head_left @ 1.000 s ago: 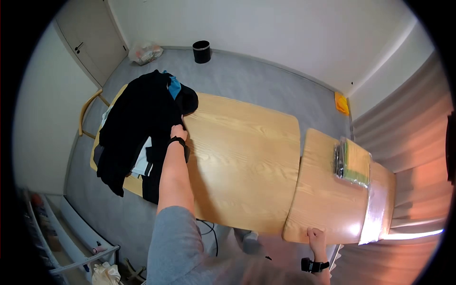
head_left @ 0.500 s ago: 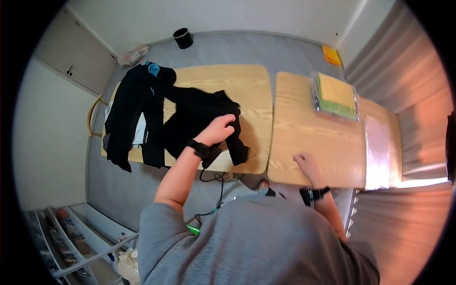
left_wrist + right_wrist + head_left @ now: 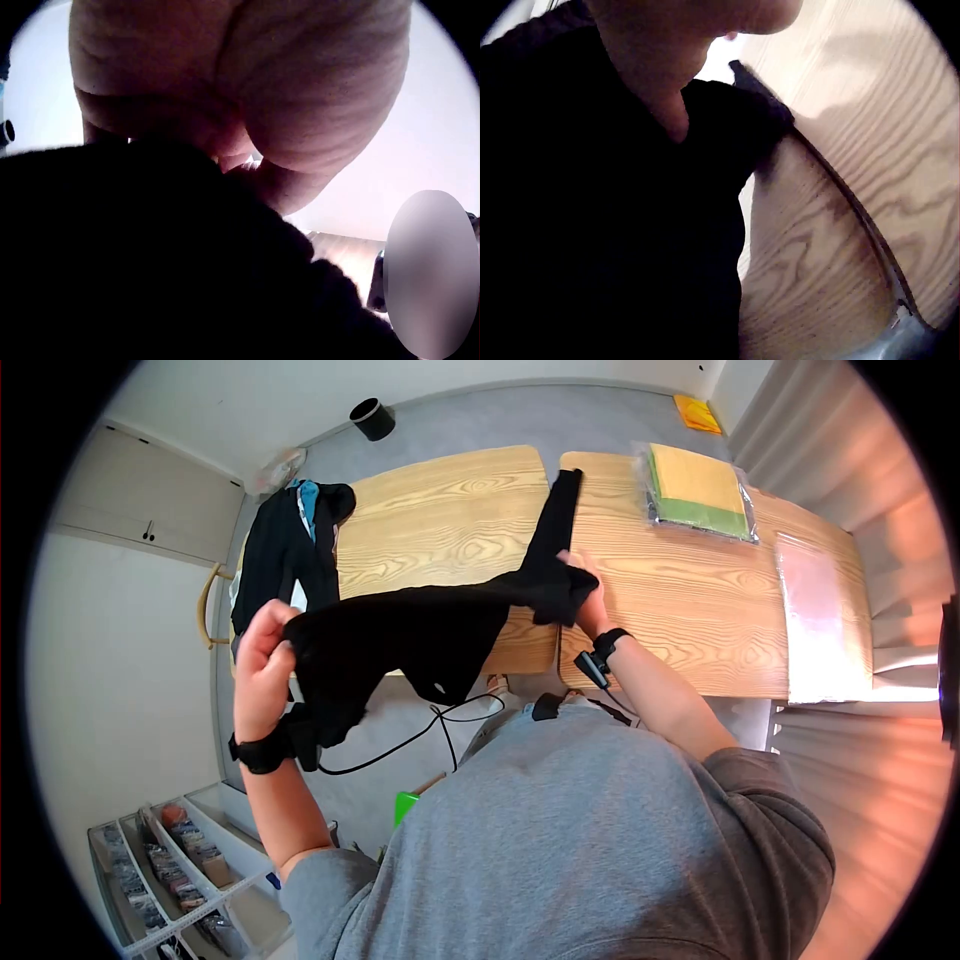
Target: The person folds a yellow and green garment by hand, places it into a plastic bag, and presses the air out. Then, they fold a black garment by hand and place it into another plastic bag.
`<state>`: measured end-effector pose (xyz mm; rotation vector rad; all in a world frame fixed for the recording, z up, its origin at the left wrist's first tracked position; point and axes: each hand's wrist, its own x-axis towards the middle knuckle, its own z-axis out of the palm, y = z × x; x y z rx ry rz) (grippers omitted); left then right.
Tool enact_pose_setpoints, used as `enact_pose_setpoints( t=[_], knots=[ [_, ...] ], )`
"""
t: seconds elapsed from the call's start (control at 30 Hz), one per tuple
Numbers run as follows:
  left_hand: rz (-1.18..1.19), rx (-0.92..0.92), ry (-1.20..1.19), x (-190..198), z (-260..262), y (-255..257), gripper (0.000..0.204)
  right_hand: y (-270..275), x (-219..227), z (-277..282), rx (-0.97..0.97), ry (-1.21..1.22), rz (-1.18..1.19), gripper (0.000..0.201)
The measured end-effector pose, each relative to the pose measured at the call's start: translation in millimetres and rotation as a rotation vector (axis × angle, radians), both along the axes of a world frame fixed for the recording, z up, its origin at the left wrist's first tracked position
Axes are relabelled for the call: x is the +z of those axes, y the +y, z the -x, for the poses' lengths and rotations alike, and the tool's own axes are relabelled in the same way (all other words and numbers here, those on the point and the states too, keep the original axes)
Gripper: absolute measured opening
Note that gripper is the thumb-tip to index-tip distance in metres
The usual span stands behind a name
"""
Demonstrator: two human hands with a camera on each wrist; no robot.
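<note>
A black long-sleeved top (image 3: 400, 635) hangs stretched between my two hands, over the tables' near edge. My left hand (image 3: 262, 675) grips its left end, with thumb and curled fingers pinching the cloth. Close up in the left wrist view, the dark fabric (image 3: 135, 262) hides most of the fingertips. At the other end my right hand (image 3: 597, 605) holds the bunched cloth; its thumb (image 3: 660, 90) presses into the fabric in the right wrist view. One sleeve (image 3: 556, 515) sticks out past the right hand, across the gap between the tables.
Dark clothes (image 3: 270, 550) with a blue piece lie piled on the left table (image 3: 430, 500). On the right table (image 3: 680, 620) are a clear-wrapped yellow and green packet (image 3: 700, 485) and a flat plastic sheet (image 3: 815, 610). A black cable (image 3: 400, 745) loops below.
The black top has come off the pile and moved toward the body. My left hand swept right, then back left with it; my right hand rose from the right table and took hold.
</note>
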<state>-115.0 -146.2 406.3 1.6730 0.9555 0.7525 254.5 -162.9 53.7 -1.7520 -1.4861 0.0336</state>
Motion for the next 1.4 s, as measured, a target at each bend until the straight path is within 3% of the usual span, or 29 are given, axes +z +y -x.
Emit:
enact_pose_setpoints(
  t=[0.07,0.1,0.13,0.23,0.3,0.33,0.4,0.47,0.57,0.6,0.67,0.73,0.77,0.8,0.87,0.93,1.03,1.07,1.13,1.17,1.2,1.27,1.3,1.33,1.4],
  knots=[
    [-0.089,0.119,0.102,11,13,0,0.020,12,-3,-5,0.370,0.118,0.000,0.034],
    [-0.121,0.153,0.162,16,28,6,0.020,32,-21,1,0.393,0.326,-0.027,0.026],
    [-0.131,0.218,0.233,20,49,14,0.017,23,13,15,0.263,0.574,0.246,0.028],
    [-0.393,0.398,0.602,29,132,51,0.010,6,96,37,0.336,0.478,0.130,0.023],
    [-0.570,0.516,0.812,37,193,84,0.008,-2,145,48,0.530,0.336,0.378,0.026],
    [-0.688,0.579,0.910,40,208,100,0.008,-6,161,57,0.738,0.351,0.278,0.025],
    [-0.872,0.630,1.167,55,225,135,0.011,-14,203,73,1.014,0.451,0.407,0.021],
    [-0.857,0.698,1.116,60,217,181,0.013,-12,215,88,1.126,0.525,0.344,0.019],
    [-0.918,0.662,1.051,49,182,275,0.015,-1,211,97,1.057,0.525,0.428,0.020],
    [-0.954,0.635,0.978,37,166,313,0.015,1,204,97,0.877,0.597,0.403,0.022],
    [-0.860,0.595,0.914,12,87,354,0.014,10,189,87,0.575,0.652,0.438,0.028],
    [-0.791,0.405,0.686,-43,32,421,0.015,13,156,79,0.327,0.783,0.315,0.031],
    [-0.934,0.318,0.511,-83,-4,440,0.026,14,149,73,0.191,0.791,0.375,0.031],
    [-0.725,0.243,0.539,-93,-50,419,0.044,15,141,63,0.056,0.795,0.443,0.032],
    [-0.566,-0.005,0.247,-140,-98,399,0.053,17,56,39,-0.168,0.773,0.398,0.037],
    [-0.569,-0.199,0.282,-197,-101,385,0.056,4,-15,17,-0.430,0.742,0.496,0.045],
    [-0.401,-0.296,0.489,-256,-72,317,0.056,-18,-25,17,-0.544,0.814,0.621,0.049],
    [-0.287,-0.341,0.554,-268,-56,294,0.056,-25,-27,20,-0.547,0.813,0.631,0.049],
    [-0.369,-0.483,0.505,-328,-8,262,0.057,-40,-33,30,-0.524,0.716,0.686,0.050],
    [-0.394,-0.522,0.589,-340,9,240,0.059,-47,-49,36,-0.542,0.700,0.651,0.045],
    [-0.418,-0.560,0.672,-347,21,216,0.060,-50,-54,42,-0.548,0.694,0.654,0.045],
    [-0.363,-0.550,0.781,-353,33,177,0.064,-53,-64,55,-0.348,0.825,0.665,0.037],
    [-0.372,-0.542,0.878,-352,30,161,0.066,-61,-109,60,-0.374,0.842,0.585,0.033],
    [-0.380,-0.533,0.975,-351,32,149,0.068,-38,-25,83,-0.415,0.762,0.709,0.036],
    [-0.430,-0.494,0.975,-370,49,138,0.067,-36,-57,93,-0.327,0.743,0.725,0.039]
  ],
)
